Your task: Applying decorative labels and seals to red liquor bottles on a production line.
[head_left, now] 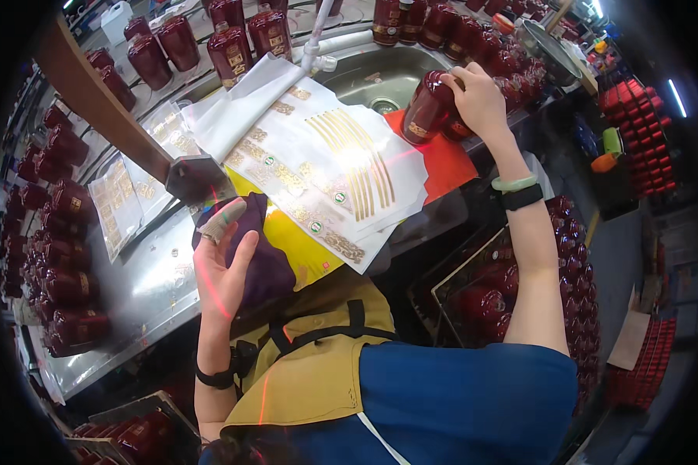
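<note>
My right hand (pixel 477 99) grips a dark red glossy bottle (pixel 426 112) by its top and tilts it over the near right rim of the sink. Gold decoration shows on the bottle's side. My left hand (pixel 223 271) is raised over the near edge of the metal table, fingers apart and nothing in them; one or more of its fingers are wrapped in pale covering. Between my hands lie white sheets of gold stickers (pixel 318 167), some in long thin strips. Beneath them are a yellow cloth (pixel 306 248), a purple cloth (pixel 267 263) and a red-orange cloth (pixel 451 169).
A steel sink (pixel 380 81) with a white tap pipe (pixel 312 48) lies ahead. Rows of red bottles (pixel 70 248) stand at the left, with more (pixel 461 35) beyond the sink. A brown post (pixel 105 89) rises at left. Crated bottles (pixel 485 298) sit low at right.
</note>
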Available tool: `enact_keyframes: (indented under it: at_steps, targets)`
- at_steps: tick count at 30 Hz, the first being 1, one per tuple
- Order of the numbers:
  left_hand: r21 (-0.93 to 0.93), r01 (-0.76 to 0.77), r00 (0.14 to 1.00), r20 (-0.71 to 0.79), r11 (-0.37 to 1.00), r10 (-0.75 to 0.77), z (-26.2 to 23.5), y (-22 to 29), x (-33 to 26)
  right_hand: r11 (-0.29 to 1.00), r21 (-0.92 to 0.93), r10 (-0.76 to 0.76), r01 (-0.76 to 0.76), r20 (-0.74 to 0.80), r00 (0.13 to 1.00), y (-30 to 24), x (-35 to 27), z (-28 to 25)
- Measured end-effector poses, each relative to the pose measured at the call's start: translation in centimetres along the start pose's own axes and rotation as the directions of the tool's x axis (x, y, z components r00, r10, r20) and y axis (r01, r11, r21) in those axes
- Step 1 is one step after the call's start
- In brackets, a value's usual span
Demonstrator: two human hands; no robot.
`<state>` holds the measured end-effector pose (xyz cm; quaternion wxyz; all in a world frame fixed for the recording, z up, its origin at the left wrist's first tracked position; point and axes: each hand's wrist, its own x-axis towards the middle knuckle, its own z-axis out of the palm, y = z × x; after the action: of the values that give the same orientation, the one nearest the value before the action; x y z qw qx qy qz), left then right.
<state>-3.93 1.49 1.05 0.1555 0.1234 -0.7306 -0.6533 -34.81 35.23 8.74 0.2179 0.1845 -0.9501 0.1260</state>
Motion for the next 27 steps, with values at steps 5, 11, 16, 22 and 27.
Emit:
enact_keyframes:
  at_steps: [5, 11, 16, 22, 27]
  targets:
    - [0.007, -0.014, 0.998, -0.055, 1.0, 0.014, -0.7, 0.0, -0.7, 0.994, -0.09, -0.05, 0.056, 0.061, 0.997, 0.4, 0.9, -1.0]
    - [-0.013, -0.159, 0.929, -0.34, 0.987, 0.145, -7.0, -0.5, -2.2, 0.989, 0.048, -0.141, 0.138, 0.073, 0.987, -0.3, 1.2, -1.9]
    - [0.236, -0.14, 0.424, -0.863, 0.962, 0.274, -17.7, 1.6, -2.9, 0.995, -0.067, -0.065, 0.068, 0.047, 0.997, 1.2, 2.0, -0.8]
    - [0.547, -0.179, 0.046, -0.826, 0.818, 0.562, -32.9, 10.3, 0.0, 0.974, -0.227, 0.004, 0.001, 0.025, 1.0, 1.4, 3.3, -0.2]
    - [0.459, 0.245, 0.23, -0.883, 0.854, 0.408, -46.7, 12.1, 6.0, 0.958, -0.288, 0.005, -0.009, -0.017, 1.0, -2.7, 2.8, -1.8]
